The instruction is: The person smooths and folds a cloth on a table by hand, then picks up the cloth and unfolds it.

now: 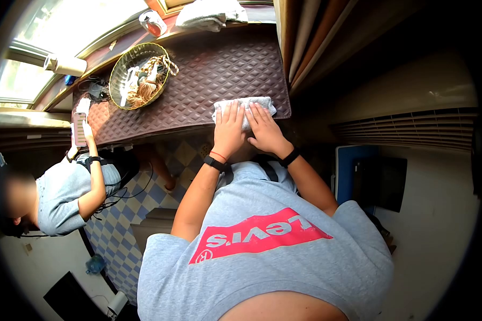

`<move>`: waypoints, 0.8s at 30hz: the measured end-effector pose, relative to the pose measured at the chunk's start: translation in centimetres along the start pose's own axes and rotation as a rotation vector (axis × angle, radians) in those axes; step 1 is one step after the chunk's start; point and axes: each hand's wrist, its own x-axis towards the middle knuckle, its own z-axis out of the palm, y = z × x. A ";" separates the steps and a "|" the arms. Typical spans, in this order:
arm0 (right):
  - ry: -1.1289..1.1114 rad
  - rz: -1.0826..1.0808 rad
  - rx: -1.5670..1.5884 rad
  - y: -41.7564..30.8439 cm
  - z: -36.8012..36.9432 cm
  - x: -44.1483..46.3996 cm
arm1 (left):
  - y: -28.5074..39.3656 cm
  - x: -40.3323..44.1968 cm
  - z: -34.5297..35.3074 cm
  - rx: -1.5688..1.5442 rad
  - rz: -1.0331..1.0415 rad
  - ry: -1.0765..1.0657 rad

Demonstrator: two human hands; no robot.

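A folded white-grey towel (268,102) lies near the front right of a brown quilted mat (209,64). My left hand (230,128) rests flat on the towel's left part, fingers stretched forward. Beside it, my right hand (264,128) lies flat on the towel's right part, its fingers extended too. The two hands are close together, with the forefingers almost touching. The towel's underside and the part beneath my palms are hidden.
A basket (115,80) with tasselled cords and small items stands on the mat's left. Behind are a can (152,23), a cloth (211,13) and a paper roll (65,65). At left, another person holds a phone (80,128). Curtains (310,37) hang at right.
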 end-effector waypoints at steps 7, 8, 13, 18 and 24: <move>0.009 0.005 -0.004 0.0 0.1 -0.1 | -0.1 -0.1 0.3 -0.022 -0.004 -0.032; 0.014 0.003 -0.003 0.1 0.1 -0.2 | -0.1 -0.1 0.4 -0.025 -0.004 -0.030; 0.025 0.000 -0.002 0.2 0.4 -0.1 | -0.1 -0.1 0.4 -0.023 0.000 -0.015; 0.029 -0.006 -0.004 0.2 0.4 -0.2 | -0.2 -0.1 0.4 -0.016 0.005 -0.009; 0.029 -0.010 -0.018 0.2 0.5 -0.2 | -0.1 -0.2 0.3 -0.012 0.009 -0.005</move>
